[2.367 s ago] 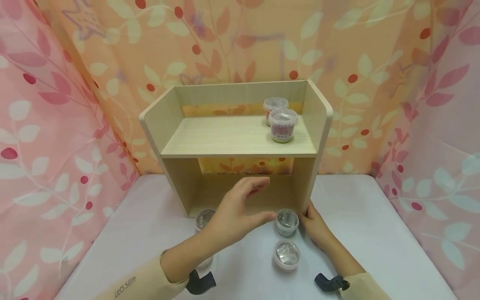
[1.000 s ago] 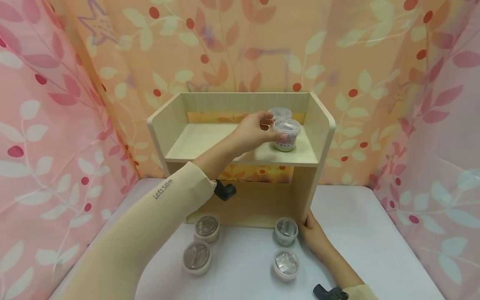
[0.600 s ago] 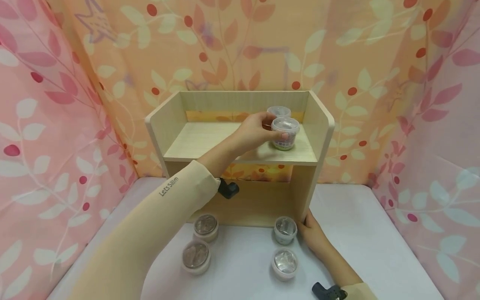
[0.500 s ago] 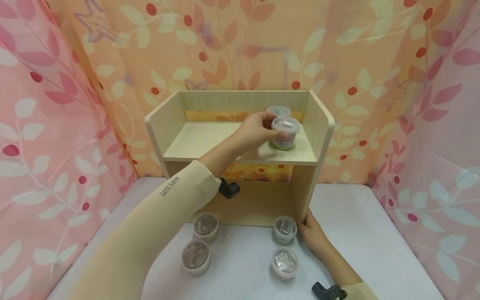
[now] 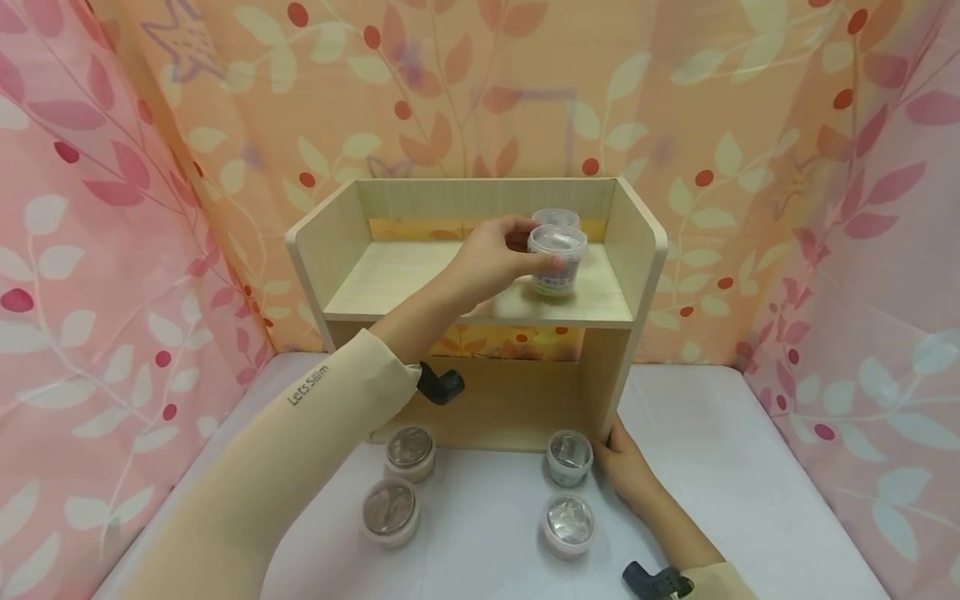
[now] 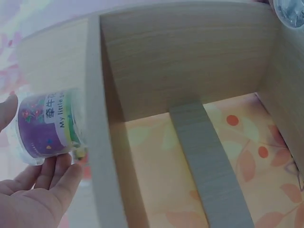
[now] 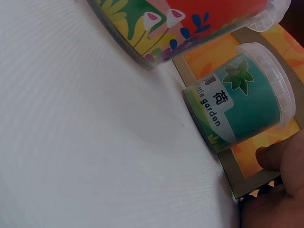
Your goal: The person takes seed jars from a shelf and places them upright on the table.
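My left hand [image 5: 487, 262] pinches a clear plastic tub [image 5: 555, 271] with a purple "My little garden" label [image 6: 40, 123], thumb on its near side. The tub is upright at the right of the upper board of a pale wooden shelf [image 5: 397, 279]. A second clear-rimmed tub [image 5: 556, 217] stands right behind it, partly hidden. My right hand [image 5: 628, 467] grips the shelf's lower right corner, thumb inside and fingers around the outside. Close to that hand a teal-labelled tub [image 7: 247, 99] stands on the table, with a red-labelled tub [image 7: 190, 21] in front of it.
On the white table [image 5: 720, 475], two lidded tubs stand in front of the shelf's left side, a rear one [image 5: 410, 454] and a nearer one [image 5: 390, 510]. Flowered cloth [image 5: 465, 92] hangs behind and along both sides.
My left hand has come up from in front of the lower compartment, taken hold of the front tub and shifted it slightly left. My right hand stays at the shelf's corner.
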Demonstrator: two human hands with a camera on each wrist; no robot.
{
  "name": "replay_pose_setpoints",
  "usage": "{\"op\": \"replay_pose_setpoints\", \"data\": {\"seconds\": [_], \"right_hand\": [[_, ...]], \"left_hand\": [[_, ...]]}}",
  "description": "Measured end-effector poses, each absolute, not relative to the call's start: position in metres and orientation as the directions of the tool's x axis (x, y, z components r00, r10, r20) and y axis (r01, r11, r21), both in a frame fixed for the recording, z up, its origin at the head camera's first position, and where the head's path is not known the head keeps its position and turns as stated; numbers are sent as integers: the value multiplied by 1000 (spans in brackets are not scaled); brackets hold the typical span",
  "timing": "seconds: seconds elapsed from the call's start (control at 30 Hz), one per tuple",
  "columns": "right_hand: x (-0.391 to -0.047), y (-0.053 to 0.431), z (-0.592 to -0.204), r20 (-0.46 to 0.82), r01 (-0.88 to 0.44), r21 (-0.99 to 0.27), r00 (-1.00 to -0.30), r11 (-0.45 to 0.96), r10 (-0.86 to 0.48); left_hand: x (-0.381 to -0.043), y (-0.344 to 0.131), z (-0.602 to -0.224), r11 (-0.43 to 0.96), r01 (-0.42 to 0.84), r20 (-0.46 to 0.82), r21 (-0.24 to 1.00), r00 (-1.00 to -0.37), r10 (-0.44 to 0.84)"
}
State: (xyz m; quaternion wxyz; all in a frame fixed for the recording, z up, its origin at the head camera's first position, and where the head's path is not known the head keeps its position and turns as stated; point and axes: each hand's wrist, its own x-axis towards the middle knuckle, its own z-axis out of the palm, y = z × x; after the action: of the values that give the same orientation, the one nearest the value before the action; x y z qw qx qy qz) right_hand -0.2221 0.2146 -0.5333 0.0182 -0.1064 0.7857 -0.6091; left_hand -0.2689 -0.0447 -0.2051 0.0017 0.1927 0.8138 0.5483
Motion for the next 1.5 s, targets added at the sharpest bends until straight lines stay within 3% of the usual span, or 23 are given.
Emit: {"op": "replay_pose_setpoints", "data": {"seconds": [0.53,0.97,1.5], "right_hand": [[-222,216,-532,93,-144,-949,-978,282,-187],[-223,214,-532,92,-136,-952,-982,273,-168],[-222,216,-531,82,-125,-958,-982,258,-172]], "left_hand": [[-211,-88,-212,270,389,300,881,-900,317],[-150,-112,-255,174,333,276,927,-918,284],[-115,-112,-314,80,356,316,931,-896,311]]}}
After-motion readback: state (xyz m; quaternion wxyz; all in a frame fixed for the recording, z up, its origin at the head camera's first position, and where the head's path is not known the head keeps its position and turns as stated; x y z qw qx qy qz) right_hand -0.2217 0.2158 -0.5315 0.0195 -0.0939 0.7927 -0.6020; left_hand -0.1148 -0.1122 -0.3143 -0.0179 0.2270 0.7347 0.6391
